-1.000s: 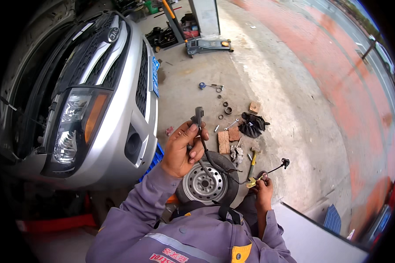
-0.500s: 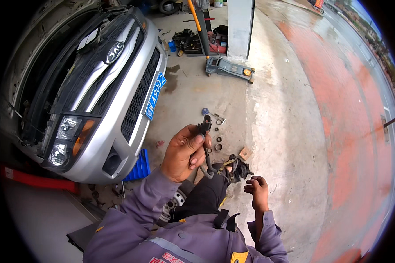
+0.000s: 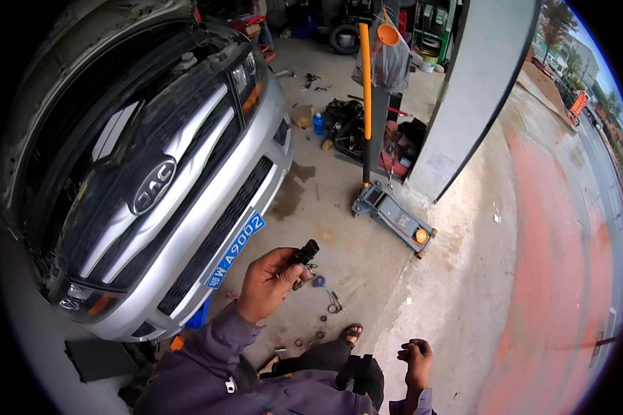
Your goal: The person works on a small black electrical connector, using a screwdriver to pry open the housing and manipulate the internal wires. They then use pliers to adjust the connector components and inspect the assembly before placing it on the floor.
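My left hand [image 3: 268,285] is raised in front of the vehicle's bumper, its fingers closed around a black electrical connector [image 3: 307,252]. The connector's open end points up and to the right. Its cable is largely hidden behind the hand. My right hand [image 3: 417,361] hangs low on the right with curled fingers. Whether anything sits between its fingertips is too small to make out. To the left stands a silver pickup-like vehicle [image 3: 208,207] with its hood up and a blue number plate [image 3: 236,250] on the bumper.
On the concrete by my sandaled foot [image 3: 353,333] lie several small rings and a blue round object [image 3: 319,281]. A grey floor jack [image 3: 394,218] with an orange-and-black handle stands ahead, beside a white pillar [image 3: 477,90]. A blue bottle [image 3: 318,124] stands near cluttered tool trays [image 3: 346,131].
The view has shifted, bringing more of the garage's far part into sight. My left hand still holds the connector, now tilted to the right; the dangling cable seen before is out of sight.
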`<state>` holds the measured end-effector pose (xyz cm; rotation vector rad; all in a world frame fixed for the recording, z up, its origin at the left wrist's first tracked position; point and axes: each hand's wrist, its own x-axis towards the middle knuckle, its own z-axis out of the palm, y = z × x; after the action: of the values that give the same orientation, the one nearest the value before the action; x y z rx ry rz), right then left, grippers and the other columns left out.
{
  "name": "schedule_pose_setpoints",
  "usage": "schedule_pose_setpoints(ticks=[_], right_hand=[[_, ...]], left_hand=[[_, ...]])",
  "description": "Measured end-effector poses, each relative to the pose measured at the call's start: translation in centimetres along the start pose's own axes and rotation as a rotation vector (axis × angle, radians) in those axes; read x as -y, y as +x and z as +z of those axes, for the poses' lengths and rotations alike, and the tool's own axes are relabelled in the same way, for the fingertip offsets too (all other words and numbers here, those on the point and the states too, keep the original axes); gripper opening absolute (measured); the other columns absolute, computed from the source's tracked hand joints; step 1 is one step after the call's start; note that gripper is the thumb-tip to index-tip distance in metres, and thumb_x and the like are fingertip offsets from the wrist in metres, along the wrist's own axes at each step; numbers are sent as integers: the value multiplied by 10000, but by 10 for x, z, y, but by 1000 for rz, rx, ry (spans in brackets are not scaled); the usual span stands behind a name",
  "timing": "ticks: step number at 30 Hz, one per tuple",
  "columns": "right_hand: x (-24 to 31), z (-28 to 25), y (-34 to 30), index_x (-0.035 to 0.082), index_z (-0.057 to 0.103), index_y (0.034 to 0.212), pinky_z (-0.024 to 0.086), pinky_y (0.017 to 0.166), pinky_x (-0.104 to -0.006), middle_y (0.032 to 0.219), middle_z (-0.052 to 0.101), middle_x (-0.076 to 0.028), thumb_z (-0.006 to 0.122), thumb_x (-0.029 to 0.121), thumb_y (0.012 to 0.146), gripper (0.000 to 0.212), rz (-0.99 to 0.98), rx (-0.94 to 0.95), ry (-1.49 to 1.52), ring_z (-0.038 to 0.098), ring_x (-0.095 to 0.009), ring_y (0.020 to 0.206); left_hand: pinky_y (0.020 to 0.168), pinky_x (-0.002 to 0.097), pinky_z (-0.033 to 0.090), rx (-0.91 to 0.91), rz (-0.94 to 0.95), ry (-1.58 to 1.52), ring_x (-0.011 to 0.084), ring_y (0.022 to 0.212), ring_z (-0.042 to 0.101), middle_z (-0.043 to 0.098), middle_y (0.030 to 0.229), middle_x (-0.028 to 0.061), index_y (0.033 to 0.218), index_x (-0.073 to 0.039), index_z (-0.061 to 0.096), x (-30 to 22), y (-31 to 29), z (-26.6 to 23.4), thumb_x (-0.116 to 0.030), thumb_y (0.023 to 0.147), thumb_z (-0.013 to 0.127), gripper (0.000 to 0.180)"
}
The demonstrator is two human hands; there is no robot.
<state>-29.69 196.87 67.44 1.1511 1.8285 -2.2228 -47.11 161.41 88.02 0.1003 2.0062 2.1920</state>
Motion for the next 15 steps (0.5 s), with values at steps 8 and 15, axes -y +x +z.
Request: schedule_pose_setpoints(ticks=[8, 15], right_hand=[[216, 123, 234, -54, 562, 1029, 559, 570, -313, 832, 658, -164, 561, 68, 855, 212, -74, 178, -63, 660, -246, 625], [386, 380, 431, -53, 588, 1059, 548, 662, -297, 910, 666, -134, 587, 91, 912, 206, -285, 643, -168, 667, -213, 714]], left_hand=[[453, 180, 337, -250, 181, -65, 22, 517, 422, 624, 888, 53, 1162, -27, 608, -57, 272, 2, -313, 1015, 582, 323], [464, 191, 339, -348, 84, -77, 24, 523, 426, 636, 863, 28, 1123, -22, 607, -65, 463, -16, -257, 1007, 604, 262]])
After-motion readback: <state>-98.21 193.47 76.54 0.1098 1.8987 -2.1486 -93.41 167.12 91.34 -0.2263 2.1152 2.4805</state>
